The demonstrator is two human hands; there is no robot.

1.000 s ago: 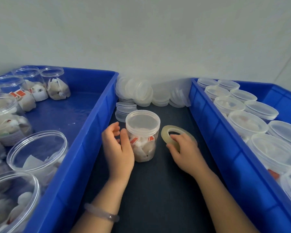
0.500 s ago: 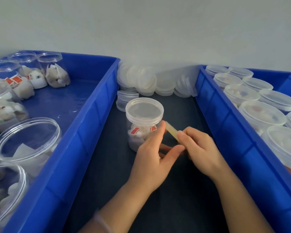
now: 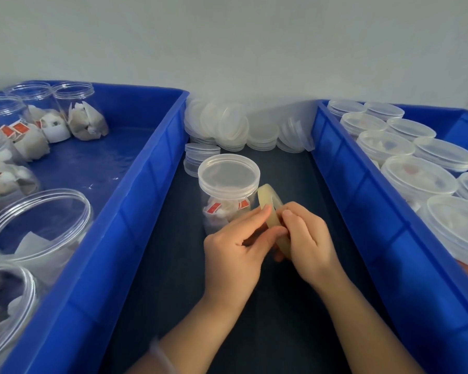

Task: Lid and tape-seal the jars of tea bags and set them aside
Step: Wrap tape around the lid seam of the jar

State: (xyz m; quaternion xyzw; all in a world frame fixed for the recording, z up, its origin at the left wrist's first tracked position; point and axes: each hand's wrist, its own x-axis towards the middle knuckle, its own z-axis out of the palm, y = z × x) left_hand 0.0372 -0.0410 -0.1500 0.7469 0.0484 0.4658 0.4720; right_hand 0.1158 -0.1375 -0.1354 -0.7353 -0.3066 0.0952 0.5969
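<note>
The jar of tea bags (image 3: pixel 229 201) stands upright on the dark mat (image 3: pixel 254 319), just beyond the fingertips of both hands and a little toward the left hand's side. Its clear lid (image 3: pixel 229 175) is on. Through the wall, white tea bags with red tags show near the bottom.

The tape roll (image 3: pixel 269 203) is held on edge between the two hands, tilted, with its upper rim touching or nearly touching the jar's side just under the lid; which of the two I cannot tell. The right hand (image 3: pixel 305 247) grips the roll from its own side with fingers curled round the band. The left hand (image 3: pixel 235 255) pinches the roll's near edge between forefinger and thumb, with its other fingers curled in. Whether a free end of tape has been lifted cannot be made out.

Beyond the jar, farther from the hands, a small stack of lids (image 3: pixel 200 157) stands on the mat, and behind it a heap of loose lids (image 3: pixel 227 125) leans against the wall.

Outside the left hand runs a blue bin (image 3: pixel 157 168) holding open jars (image 3: pixel 38 225) with tea bags inside. Outside the right hand runs a second blue bin (image 3: pixel 362 211) filled with lidded jars (image 3: pixel 416 179) standing close together.

A pale bracelet (image 3: pixel 160 357) circles the left wrist, blurred at the bottom edge.
</note>
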